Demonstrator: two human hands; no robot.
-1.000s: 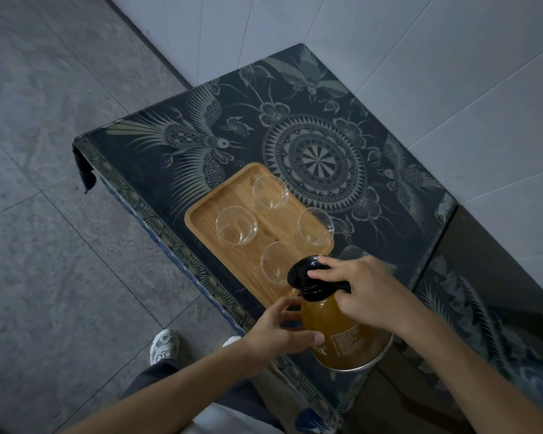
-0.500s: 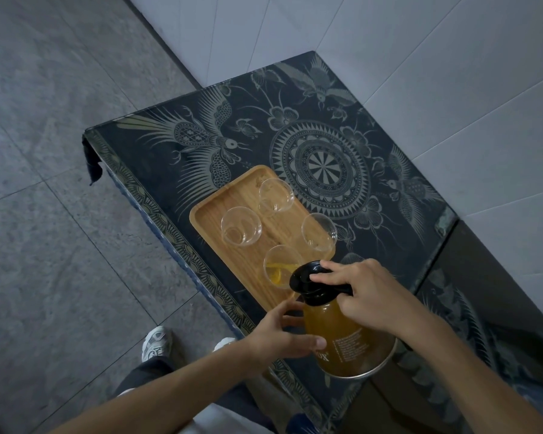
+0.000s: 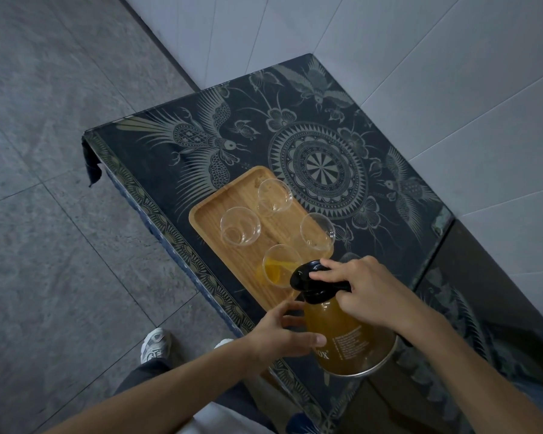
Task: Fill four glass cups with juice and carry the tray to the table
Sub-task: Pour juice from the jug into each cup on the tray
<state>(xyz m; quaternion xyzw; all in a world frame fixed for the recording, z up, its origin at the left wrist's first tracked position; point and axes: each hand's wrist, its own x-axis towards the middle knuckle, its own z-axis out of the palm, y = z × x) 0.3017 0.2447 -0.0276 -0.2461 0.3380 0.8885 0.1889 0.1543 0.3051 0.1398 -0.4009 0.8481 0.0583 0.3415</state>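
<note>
A glass jug [image 3: 348, 339] of amber juice with a black lid [image 3: 311, 281] is tilted toward a wooden tray [image 3: 207, 214]. My right hand [image 3: 367, 292] grips the jug's black handle and lid. My left hand [image 3: 286, 333] holds the jug's glass body from the left. Juice runs into the nearest glass cup [image 3: 279, 267], which holds a little yellow liquid. Three other glass cups stand on the tray with no juice in them: one at the left [image 3: 240, 227], one at the far end [image 3: 275, 195], one at the right [image 3: 317, 231].
The tray lies on a low table covered by a dark patterned cloth [image 3: 320, 164], set against a white tiled wall [image 3: 389, 57]. Grey floor tiles [image 3: 60, 183] lie to the left. My shoe [image 3: 156, 343] is below the table's front edge.
The jug has tipped further toward the nearest cup, and juice has begun collecting in that cup. Both hands keep their hold.
</note>
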